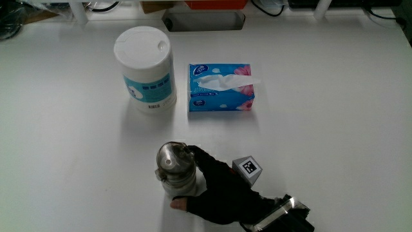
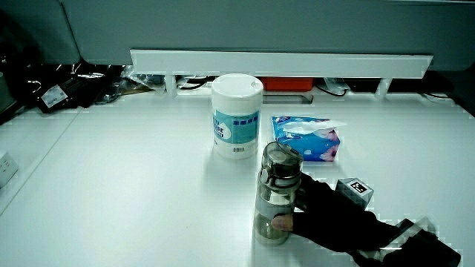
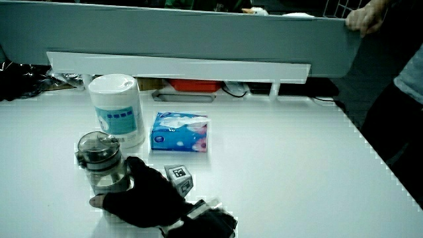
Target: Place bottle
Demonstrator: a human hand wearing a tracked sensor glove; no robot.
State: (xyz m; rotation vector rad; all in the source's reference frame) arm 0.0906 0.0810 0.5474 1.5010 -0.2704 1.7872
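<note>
bottle [image 1: 174, 169] | upright near tabletop's [image 1: 322, 109] near edge | my hand [image 1: 219, 190] wrapped around it | lower body hidden by glove

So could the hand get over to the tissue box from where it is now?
Probably yes. The hand is wrapped around the bottle, so it would have to let go first. The tissue box lies farther from the person, beside the wipes canister, with bare table between it and the hand.
</note>
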